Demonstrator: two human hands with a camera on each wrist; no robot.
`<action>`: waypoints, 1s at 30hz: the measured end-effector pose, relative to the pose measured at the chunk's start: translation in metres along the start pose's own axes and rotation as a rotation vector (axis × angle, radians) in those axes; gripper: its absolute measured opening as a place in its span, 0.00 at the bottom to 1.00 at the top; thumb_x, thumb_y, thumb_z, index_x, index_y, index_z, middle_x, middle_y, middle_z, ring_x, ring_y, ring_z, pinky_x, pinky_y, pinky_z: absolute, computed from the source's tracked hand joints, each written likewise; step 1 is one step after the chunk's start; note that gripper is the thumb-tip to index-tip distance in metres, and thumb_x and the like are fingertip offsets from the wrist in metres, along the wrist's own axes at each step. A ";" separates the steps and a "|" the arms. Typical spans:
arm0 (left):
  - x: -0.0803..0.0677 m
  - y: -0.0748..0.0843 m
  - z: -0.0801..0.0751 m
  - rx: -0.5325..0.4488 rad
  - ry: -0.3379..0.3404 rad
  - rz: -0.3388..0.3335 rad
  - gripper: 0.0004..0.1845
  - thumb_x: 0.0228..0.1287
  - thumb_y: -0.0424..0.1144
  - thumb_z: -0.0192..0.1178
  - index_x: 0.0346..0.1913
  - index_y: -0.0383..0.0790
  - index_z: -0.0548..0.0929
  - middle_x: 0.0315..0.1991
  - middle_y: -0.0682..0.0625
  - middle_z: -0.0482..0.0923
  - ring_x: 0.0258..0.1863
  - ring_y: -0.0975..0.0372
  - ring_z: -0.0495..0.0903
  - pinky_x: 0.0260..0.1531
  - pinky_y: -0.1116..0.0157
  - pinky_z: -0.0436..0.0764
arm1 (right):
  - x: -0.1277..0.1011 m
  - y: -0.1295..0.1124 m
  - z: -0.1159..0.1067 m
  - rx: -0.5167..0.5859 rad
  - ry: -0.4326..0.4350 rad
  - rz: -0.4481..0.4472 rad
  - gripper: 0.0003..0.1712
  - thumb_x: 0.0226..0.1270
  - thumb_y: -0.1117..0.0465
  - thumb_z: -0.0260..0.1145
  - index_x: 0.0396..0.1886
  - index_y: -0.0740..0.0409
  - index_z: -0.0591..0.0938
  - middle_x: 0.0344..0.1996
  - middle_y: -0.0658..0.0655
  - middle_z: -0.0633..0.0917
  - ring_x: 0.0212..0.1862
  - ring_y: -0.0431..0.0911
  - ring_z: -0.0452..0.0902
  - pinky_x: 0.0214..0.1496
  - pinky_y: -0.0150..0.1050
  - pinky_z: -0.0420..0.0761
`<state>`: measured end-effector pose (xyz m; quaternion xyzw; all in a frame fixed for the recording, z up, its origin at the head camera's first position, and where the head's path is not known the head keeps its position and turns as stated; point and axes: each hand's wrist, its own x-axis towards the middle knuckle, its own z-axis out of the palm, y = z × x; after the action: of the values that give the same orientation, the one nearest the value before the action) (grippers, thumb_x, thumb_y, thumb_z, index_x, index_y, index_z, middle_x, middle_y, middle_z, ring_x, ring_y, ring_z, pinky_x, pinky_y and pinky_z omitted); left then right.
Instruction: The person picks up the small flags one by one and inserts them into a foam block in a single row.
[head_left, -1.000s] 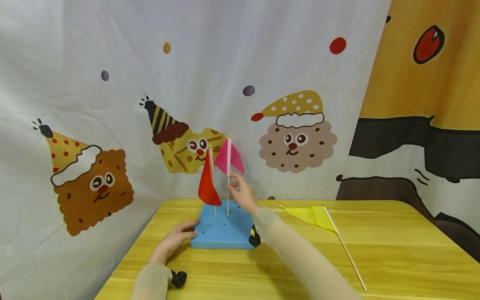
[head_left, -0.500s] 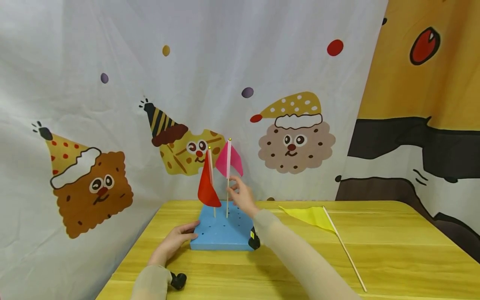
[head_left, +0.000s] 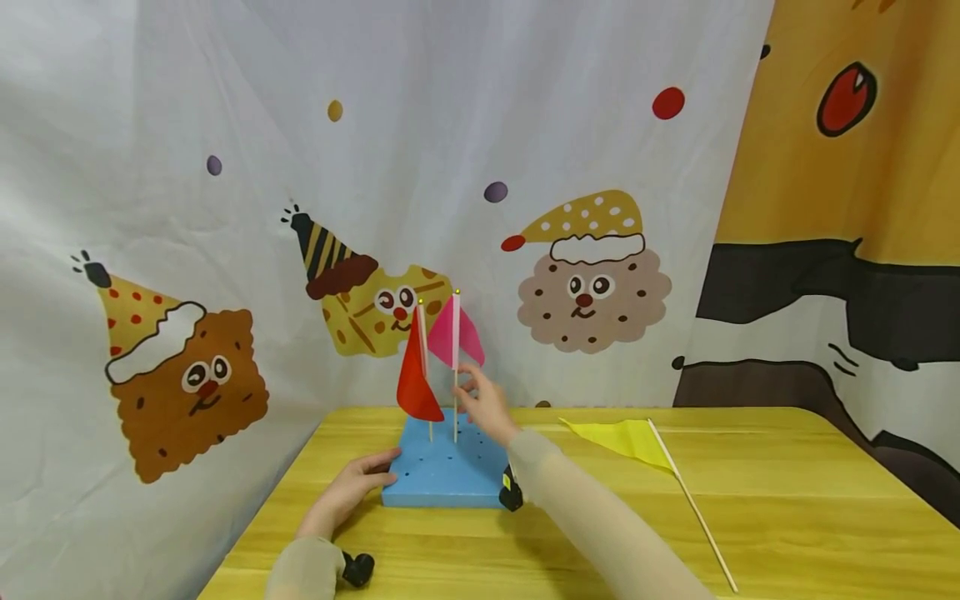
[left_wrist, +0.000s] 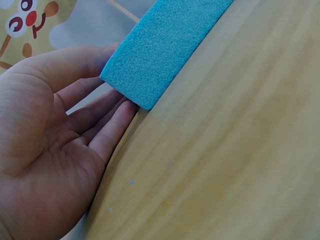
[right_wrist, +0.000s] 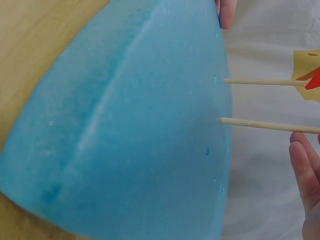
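A blue foam block with small holes in its top lies on the table. My left hand rests against the block's left edge, thumb and fingers extended along it; the left wrist view shows the fingertips at the block's corner. My right hand pinches the wooden stick of a pink flag, which stands upright in the block. Just left of it a red flag also stands in the block. The right wrist view shows both sticks, the pink flag's stick at my right fingers.
A yellow flag on a wooden stick lies on the wooden table to the right. Behind the table hangs a pale curtain printed with cartoon biscuits. A black wrist camera sits by my left cuff.
The pink flag has sunk slightly lower toward the block, with my right hand still pinching its stick. The head view has shifted a little. My left hand stays at the block's edge.
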<state>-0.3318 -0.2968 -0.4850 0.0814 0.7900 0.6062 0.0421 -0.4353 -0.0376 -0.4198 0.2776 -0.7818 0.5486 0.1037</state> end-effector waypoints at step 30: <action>0.000 -0.001 0.000 0.002 -0.004 -0.003 0.30 0.66 0.39 0.63 0.69 0.32 0.69 0.69 0.34 0.61 0.69 0.40 0.58 0.65 0.42 0.59 | -0.004 0.002 0.002 0.075 -0.022 0.072 0.17 0.71 0.61 0.62 0.58 0.53 0.75 0.38 0.59 0.83 0.37 0.64 0.83 0.26 0.40 0.82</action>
<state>-0.3314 -0.2968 -0.4859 0.0815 0.7906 0.6053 0.0445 -0.4328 -0.0374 -0.4235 0.2589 -0.7713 0.5778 0.0650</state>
